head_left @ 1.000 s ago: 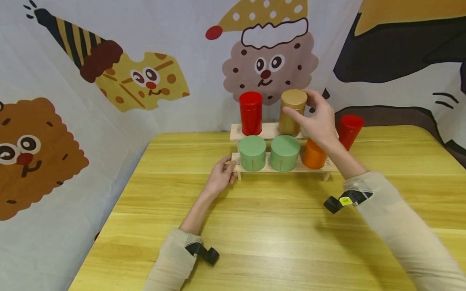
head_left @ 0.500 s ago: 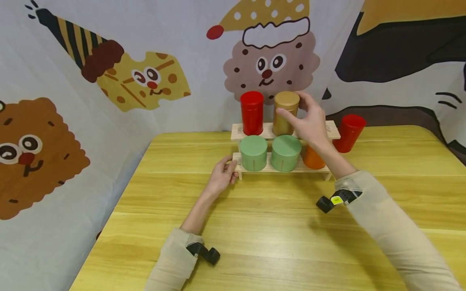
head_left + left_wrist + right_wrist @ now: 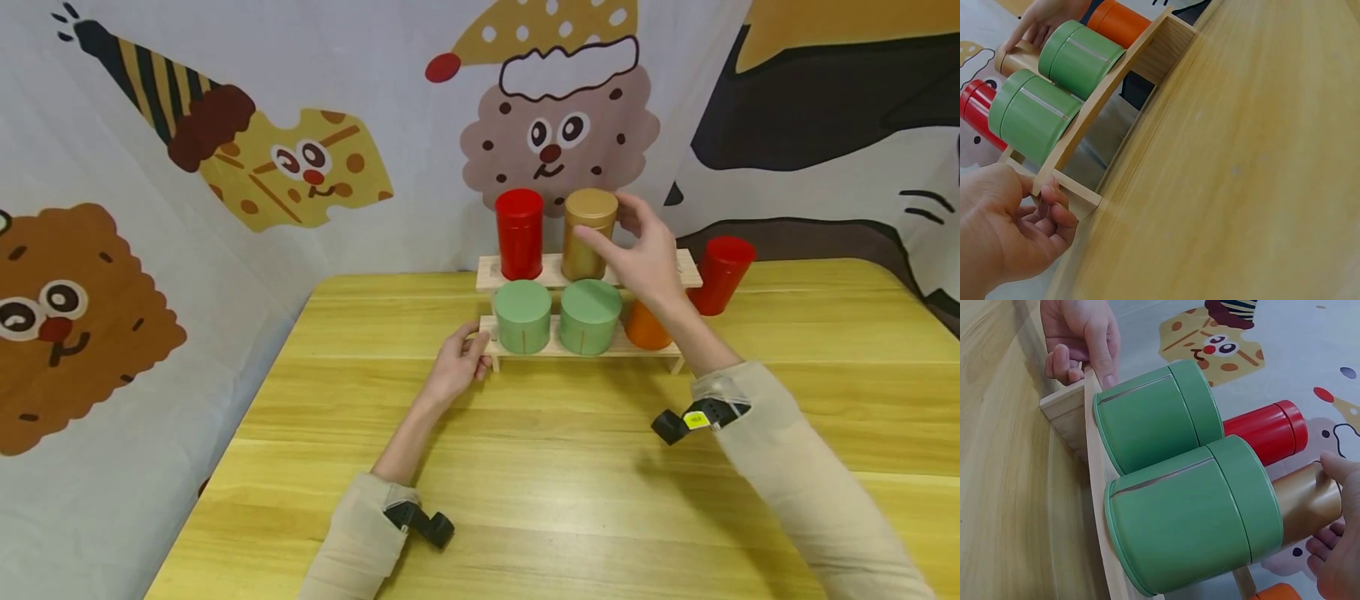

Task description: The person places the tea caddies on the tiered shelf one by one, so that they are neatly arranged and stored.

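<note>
A two-tier wooden shelf (image 3: pixel 551 271) stands near the back of the table. My left hand (image 3: pixel 452 367) grips the left end of its lower board, thumb on top and fingers curled below, as the left wrist view shows. With thumb and fingers, my right hand (image 3: pixel 648 258) holds a gold tin (image 3: pixel 581 265) upright on the upper board, right of a red tin (image 3: pixel 519 237). Two wide green tins (image 3: pixel 522 318) stand on the lower board, beside an orange tin (image 3: pixel 647 327) partly hidden by my right wrist.
Another red tin (image 3: pixel 722 277) stands on the table just right of the shelf. Behind the table (image 3: pixel 540 467) hangs a light cloth (image 3: pixel 420 150) printed with cartoon food figures, close to the shelf's back.
My right hand has moved the gold tin a little left along the upper board, nearer the red tin, then stayed there. My left hand keeps its grip on the shelf.
</note>
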`<state>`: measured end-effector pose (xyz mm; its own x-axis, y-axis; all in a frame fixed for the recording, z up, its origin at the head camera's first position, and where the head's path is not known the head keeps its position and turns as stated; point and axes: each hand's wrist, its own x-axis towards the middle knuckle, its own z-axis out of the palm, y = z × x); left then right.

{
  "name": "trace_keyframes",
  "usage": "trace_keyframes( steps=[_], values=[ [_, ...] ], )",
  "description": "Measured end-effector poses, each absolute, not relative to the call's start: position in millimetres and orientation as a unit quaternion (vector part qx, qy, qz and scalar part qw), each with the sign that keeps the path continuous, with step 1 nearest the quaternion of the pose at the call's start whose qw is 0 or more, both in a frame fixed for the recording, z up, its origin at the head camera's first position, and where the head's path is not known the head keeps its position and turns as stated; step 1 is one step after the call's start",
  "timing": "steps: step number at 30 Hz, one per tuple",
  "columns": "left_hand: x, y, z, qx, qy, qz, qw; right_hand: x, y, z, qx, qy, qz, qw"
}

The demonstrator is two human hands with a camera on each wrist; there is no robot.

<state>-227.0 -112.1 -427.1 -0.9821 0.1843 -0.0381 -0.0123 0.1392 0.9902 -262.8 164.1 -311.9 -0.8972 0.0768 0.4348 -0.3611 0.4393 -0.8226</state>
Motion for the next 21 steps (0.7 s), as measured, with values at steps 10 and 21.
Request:
trace_keyframes(
  steps=[10,21],
  values=[
    [-226.7,-112.0,-427.3,0.06,0.751,0.653,0.079,-251.5,179.7,-312.6,0.076,-0.809,0.538,0.224],
    [-226.1,-111.5,-427.0,0.063,0.752,0.652,0.073,-244.1,210.0,-318.0,0.044,-0.813,0.535,0.224]
  ],
)
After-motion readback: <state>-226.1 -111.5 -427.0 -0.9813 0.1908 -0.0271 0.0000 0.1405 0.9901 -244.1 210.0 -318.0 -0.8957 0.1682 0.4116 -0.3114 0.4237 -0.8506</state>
